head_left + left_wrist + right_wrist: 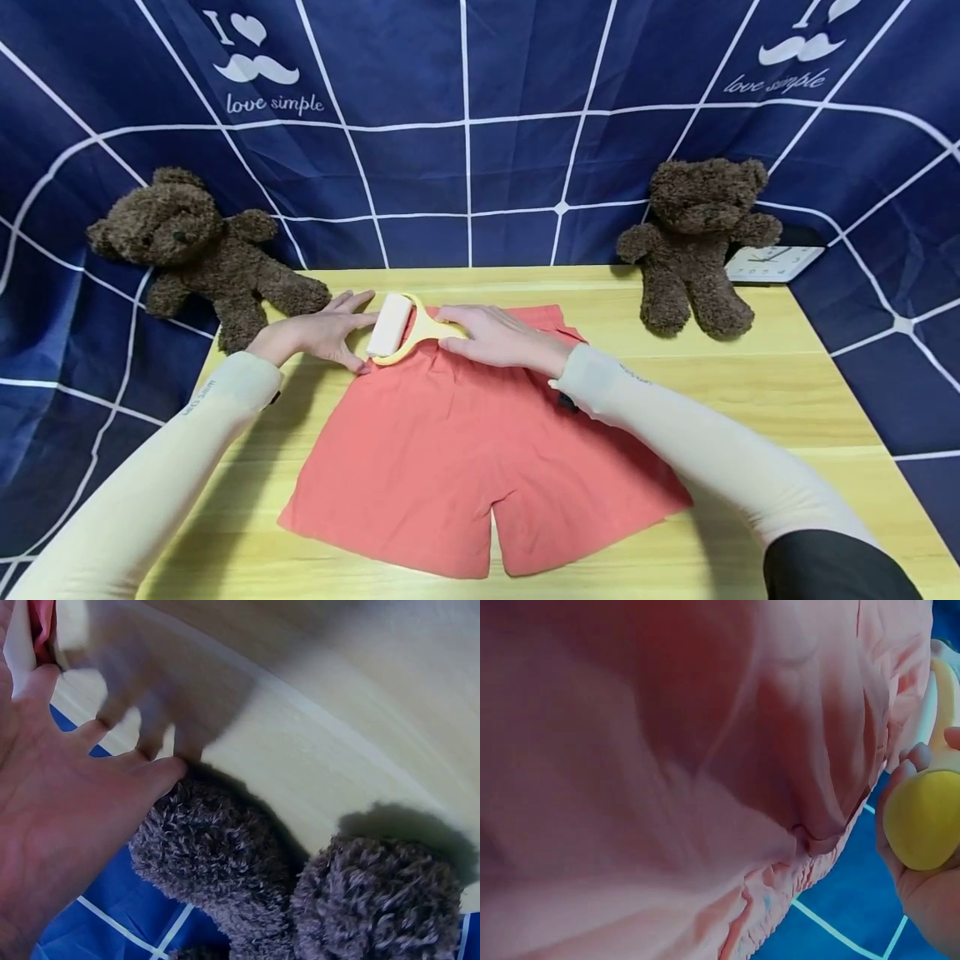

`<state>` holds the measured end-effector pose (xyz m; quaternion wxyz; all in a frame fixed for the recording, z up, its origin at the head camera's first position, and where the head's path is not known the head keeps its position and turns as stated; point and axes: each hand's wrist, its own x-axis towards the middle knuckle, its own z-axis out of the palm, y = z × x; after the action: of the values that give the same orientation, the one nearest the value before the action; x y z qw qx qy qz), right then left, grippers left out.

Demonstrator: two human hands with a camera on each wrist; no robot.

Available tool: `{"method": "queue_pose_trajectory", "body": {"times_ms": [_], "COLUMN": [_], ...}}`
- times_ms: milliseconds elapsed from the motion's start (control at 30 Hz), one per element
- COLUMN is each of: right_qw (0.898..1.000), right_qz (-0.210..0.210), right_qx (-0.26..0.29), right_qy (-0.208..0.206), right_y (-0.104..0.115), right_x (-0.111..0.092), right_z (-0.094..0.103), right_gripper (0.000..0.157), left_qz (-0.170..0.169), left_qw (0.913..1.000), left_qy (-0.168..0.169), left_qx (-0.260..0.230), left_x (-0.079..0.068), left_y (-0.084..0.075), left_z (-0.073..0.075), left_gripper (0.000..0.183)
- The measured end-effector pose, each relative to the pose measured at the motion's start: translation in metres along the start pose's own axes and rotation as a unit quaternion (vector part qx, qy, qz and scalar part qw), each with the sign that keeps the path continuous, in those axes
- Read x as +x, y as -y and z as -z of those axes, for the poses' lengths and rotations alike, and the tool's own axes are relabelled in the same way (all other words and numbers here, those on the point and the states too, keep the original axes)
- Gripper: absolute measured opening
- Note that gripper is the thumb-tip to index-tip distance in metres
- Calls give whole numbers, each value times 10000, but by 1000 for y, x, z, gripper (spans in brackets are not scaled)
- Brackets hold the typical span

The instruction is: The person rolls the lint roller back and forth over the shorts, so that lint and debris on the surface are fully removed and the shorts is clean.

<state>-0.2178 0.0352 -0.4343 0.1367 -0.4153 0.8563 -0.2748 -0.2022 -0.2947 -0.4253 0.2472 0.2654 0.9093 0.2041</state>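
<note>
At upper L corner of coral-red cloth shorts (420,454), flat on pale wood table (780,392): yellow plastic roller (426,327) w/ white cylinder. R hand (498,335) fingers curled round its handle; L hand (326,331) fingers spread, no grip, beside corner. Est.: roller light, stiff, poss. slick; hold by handle. Shorts soft, may ruck; pin at edge.

Coral-red shorts (442,450), yellow-handled white roller (391,327), brown teddy bears (693,242), white-gridded navy cloth (405,71).
</note>
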Motion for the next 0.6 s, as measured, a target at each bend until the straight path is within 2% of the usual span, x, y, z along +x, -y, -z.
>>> {"method": "queue_pose_trajectory", "body": {"times_ms": [133, 333, 600], "right_qw": [9995, 9988, 9992], "right_qz": [-82, -178, -134], "right_qx": [-260, -354, -139], "right_qy": [137, 271, 345], "right_y": [1, -1, -7], "right_x": [-2, -6, -7], "right_z": [4, 10, 12], "right_gripper": [19, 32, 17], "left_qz": [-12, 267, 194], "left_qw": [10000, 9993, 9998], "left_qy": [-37, 162, 56], "left_qx": [78, 183, 38], "left_x": [1, 3, -1], "left_y": [0, -10, -5], "left_z": [0, 4, 1], "left_gripper": [105, 110, 108]}}
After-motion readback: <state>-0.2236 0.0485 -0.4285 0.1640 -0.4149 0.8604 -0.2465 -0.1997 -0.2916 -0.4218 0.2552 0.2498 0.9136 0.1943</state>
